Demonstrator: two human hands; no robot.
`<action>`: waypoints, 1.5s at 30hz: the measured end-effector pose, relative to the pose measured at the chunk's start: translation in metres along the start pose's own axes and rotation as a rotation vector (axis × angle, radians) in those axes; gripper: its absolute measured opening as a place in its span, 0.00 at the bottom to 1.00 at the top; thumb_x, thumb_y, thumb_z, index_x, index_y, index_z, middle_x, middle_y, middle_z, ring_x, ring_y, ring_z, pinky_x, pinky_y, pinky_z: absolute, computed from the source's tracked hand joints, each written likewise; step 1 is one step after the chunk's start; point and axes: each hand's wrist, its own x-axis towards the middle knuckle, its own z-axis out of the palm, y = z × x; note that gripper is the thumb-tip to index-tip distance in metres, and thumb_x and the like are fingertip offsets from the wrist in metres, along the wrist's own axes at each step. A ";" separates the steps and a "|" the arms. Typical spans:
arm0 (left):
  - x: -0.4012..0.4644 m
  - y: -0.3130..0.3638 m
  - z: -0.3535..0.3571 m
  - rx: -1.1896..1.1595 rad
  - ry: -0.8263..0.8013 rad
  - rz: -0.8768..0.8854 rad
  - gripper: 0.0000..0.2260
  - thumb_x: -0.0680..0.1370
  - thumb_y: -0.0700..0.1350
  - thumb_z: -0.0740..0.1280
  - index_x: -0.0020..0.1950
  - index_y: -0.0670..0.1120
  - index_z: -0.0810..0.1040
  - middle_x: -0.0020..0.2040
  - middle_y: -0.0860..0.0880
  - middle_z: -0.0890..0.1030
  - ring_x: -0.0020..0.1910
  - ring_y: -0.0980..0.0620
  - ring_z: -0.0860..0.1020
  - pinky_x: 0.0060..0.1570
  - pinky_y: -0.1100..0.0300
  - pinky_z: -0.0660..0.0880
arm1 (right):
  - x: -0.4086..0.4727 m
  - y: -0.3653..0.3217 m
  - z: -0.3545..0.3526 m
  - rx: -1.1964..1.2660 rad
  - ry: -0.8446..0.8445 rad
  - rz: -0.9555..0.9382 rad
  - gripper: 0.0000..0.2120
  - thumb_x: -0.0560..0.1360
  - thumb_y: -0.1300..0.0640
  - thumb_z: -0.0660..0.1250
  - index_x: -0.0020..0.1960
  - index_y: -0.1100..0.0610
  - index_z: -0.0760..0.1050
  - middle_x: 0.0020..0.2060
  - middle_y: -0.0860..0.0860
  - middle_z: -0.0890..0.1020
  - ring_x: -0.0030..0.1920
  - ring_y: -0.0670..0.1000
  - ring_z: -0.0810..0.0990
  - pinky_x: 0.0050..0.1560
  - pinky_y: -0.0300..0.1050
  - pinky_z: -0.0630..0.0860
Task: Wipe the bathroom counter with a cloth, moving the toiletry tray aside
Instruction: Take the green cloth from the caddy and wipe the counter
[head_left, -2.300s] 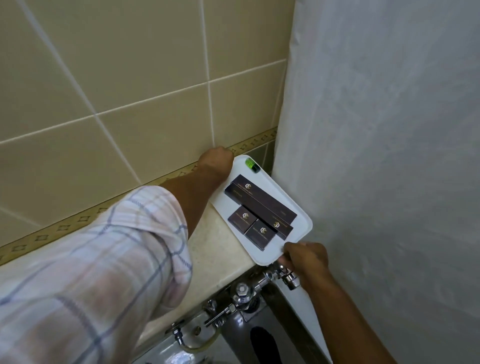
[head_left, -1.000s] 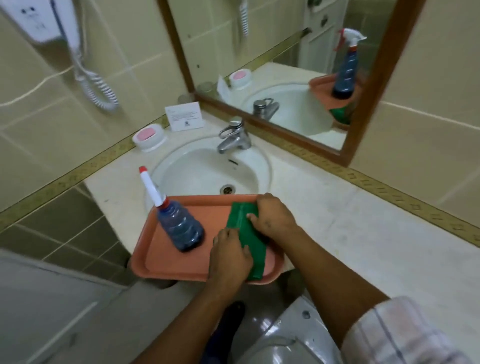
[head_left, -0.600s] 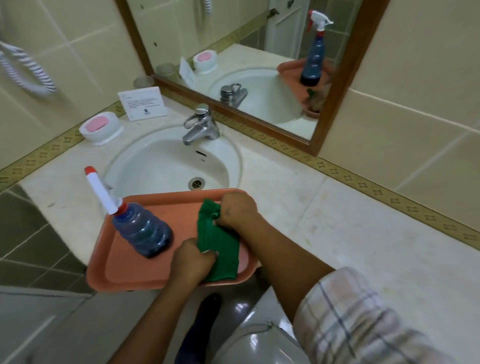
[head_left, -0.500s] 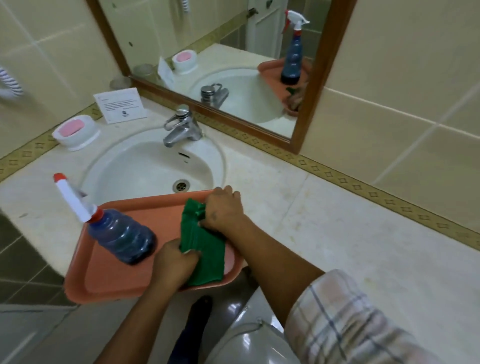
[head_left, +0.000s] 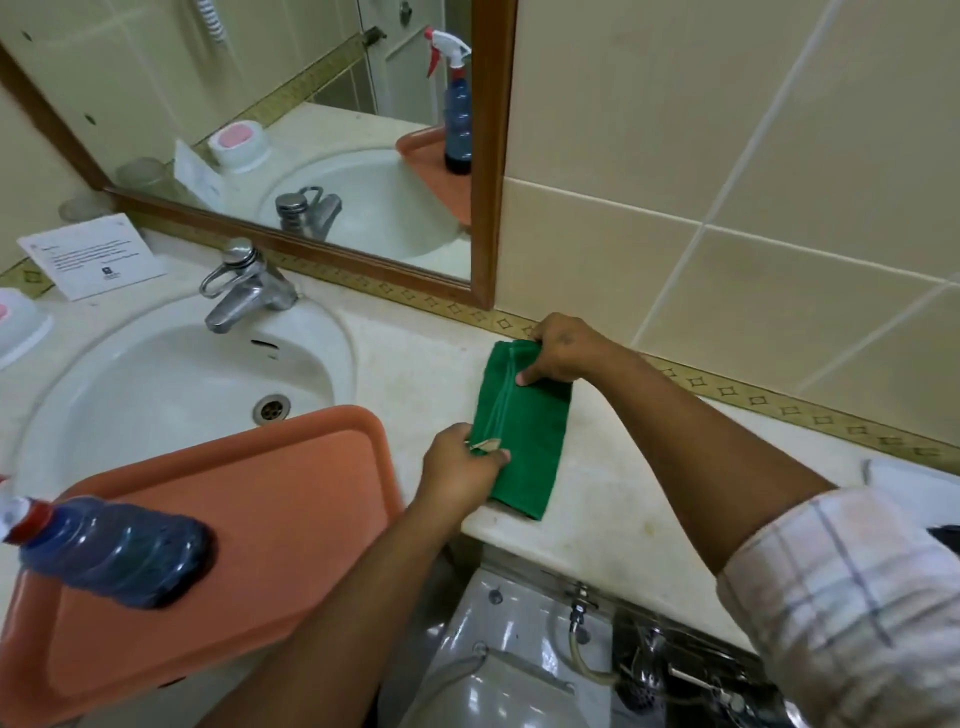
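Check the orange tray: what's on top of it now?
On the orange tray only the blue spray bottle stands. The green cloth lies on the counter, held by both hands. Tray surface beneath the bottle is hidden.

The pale stone counter carries a folded green cloth right of the sink, an orange tray over its front edge, and a printed card at the back.

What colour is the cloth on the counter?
Green; the cloth shows clearly in the head view.
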 end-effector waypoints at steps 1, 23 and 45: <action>0.009 0.002 0.010 -0.019 -0.015 -0.025 0.06 0.71 0.43 0.73 0.45 0.50 0.79 0.50 0.43 0.85 0.47 0.44 0.83 0.49 0.44 0.82 | 0.006 0.008 -0.001 -0.005 0.013 0.018 0.23 0.63 0.46 0.81 0.51 0.60 0.81 0.46 0.55 0.83 0.44 0.54 0.79 0.40 0.44 0.73; 0.147 0.005 -0.027 1.131 -0.070 0.784 0.24 0.81 0.44 0.52 0.78 0.45 0.61 0.79 0.46 0.62 0.79 0.47 0.56 0.77 0.52 0.51 | 0.003 0.006 0.143 -0.107 0.394 0.056 0.32 0.80 0.40 0.39 0.80 0.53 0.45 0.80 0.58 0.45 0.79 0.60 0.40 0.76 0.60 0.37; 0.141 0.009 -0.018 1.190 -0.086 0.808 0.24 0.81 0.44 0.52 0.77 0.40 0.63 0.78 0.41 0.62 0.78 0.42 0.58 0.77 0.49 0.50 | -0.128 0.306 0.074 -0.141 0.402 0.309 0.26 0.84 0.47 0.46 0.80 0.51 0.51 0.80 0.56 0.48 0.79 0.58 0.46 0.78 0.56 0.43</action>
